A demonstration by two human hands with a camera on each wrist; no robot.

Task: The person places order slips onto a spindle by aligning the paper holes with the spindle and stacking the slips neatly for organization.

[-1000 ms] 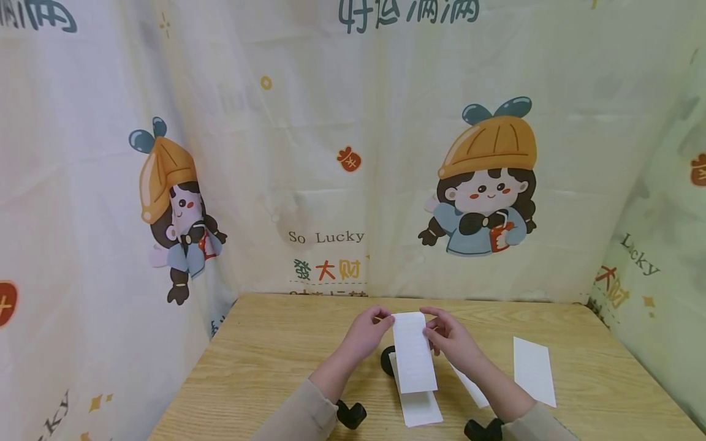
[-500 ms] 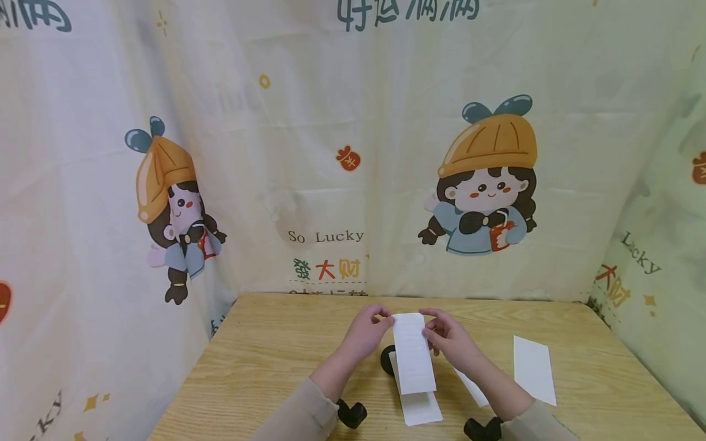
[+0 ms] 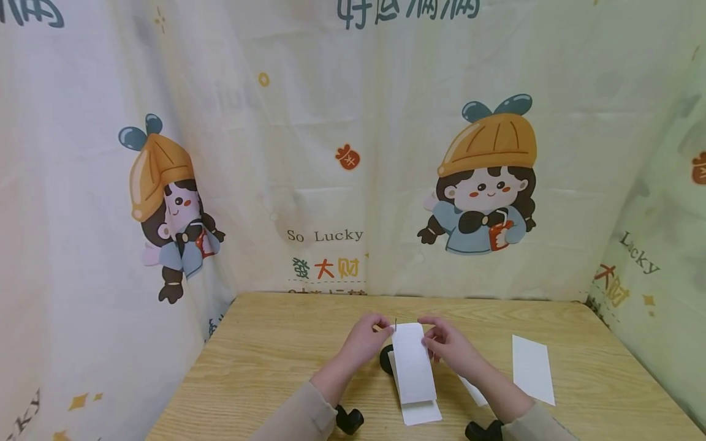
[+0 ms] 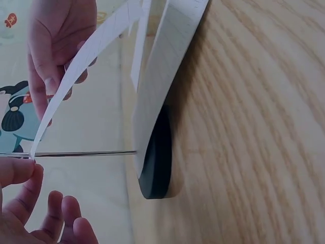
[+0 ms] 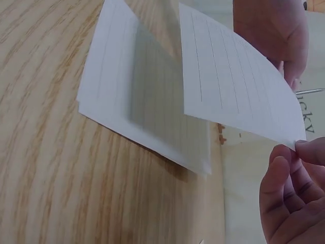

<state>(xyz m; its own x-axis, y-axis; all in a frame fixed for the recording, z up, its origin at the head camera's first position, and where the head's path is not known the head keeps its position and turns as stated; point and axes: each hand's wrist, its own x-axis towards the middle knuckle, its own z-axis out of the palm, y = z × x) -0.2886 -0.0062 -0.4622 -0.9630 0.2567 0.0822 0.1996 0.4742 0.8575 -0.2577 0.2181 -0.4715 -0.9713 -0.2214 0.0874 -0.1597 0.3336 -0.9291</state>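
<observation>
White paper (image 3: 415,367) between left hand (image 3: 364,340) and right hand (image 3: 449,346), pinched by both; spike (image 4: 86,153) beside left looks through it. Lower sheets (image 3: 422,414) already at base (image 4: 158,162); loose sheets (image 3: 533,370) right of right hand remain unspiked.

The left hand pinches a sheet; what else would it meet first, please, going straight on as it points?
Beyond the sheet, the left hand would probably meet the metal spike beside it; depth is unclear.

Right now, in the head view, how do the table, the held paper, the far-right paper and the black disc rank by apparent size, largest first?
1. Table
2. Held paper and far-right paper: too alike to rank
3. Black disc, partly hidden
</observation>
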